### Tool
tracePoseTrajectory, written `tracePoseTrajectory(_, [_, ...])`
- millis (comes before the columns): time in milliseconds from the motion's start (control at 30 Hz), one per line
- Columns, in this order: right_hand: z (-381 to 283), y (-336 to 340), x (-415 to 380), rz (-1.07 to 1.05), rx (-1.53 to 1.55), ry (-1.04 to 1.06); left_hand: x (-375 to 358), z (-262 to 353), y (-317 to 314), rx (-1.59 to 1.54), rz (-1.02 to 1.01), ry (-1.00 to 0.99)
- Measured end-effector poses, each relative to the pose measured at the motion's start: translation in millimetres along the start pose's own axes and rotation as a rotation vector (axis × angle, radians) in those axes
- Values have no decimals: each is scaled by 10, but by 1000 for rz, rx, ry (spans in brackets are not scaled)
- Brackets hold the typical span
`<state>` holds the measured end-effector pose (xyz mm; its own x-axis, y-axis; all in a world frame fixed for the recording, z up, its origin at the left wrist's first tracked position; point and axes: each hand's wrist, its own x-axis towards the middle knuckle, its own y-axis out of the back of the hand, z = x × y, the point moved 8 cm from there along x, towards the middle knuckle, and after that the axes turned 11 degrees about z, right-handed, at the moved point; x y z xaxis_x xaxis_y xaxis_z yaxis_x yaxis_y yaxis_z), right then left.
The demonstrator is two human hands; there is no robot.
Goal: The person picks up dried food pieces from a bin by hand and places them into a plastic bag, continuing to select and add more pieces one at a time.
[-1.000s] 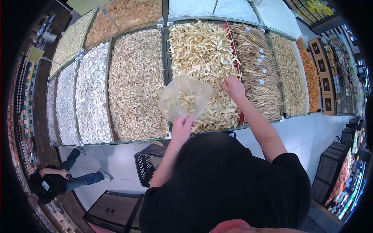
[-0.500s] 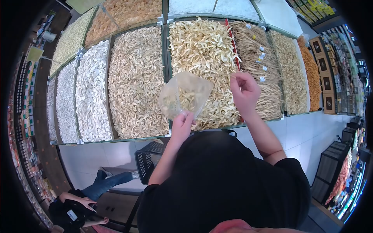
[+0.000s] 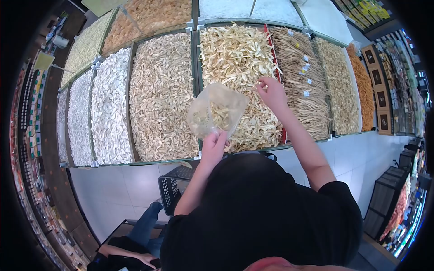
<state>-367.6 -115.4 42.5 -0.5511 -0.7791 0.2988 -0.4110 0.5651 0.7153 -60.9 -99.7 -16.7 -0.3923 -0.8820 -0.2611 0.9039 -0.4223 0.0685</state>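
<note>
My left hand [image 3: 214, 145] pinches the bottom edge of a translucent plastic bag [image 3: 217, 108], which is spread out in front of me. Some pale, strip-like dried slices show through its film. The bag is over a bin of cream-coloured dried slices [image 3: 235, 49]. My right hand [image 3: 272, 94] is to the right of the bag, above the same bin, with its fingers curled together. Whatever may be between those fingertips is too small to make out.
Left of this bin lie bins of tan dried slices [image 3: 160, 95] and white slices [image 3: 110, 108]. Beyond a red divider [image 3: 273, 54] are bundled thin brown roots [image 3: 300, 72]. A dark shopping basket [image 3: 169, 192] and another person [image 3: 131, 250] are at lower left.
My right hand has moved left, from beside the red divider to above the cream slices. My left hand still holds the bag. The other person has shifted right, nearer to me.
</note>
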Motion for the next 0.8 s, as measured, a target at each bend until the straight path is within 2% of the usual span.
tracePoseTrajectory(167, [477, -510, 291, -119, -194, -30, -8, 20, -35, -38, 13, 34])
tracePoseTrajectory(467, [495, -1032, 333, -222, -359, -161, -4, 17, -16, -45, 24, 27])
tracePoseTrajectory(667, [639, -948, 270, -2, -89, -239, 27, -61, -26, -53, 19, 60])
tracePoseTrajectory(800, [743, -816, 185, 48, 98, -294, 42, 8, -50, -72, 21, 55])
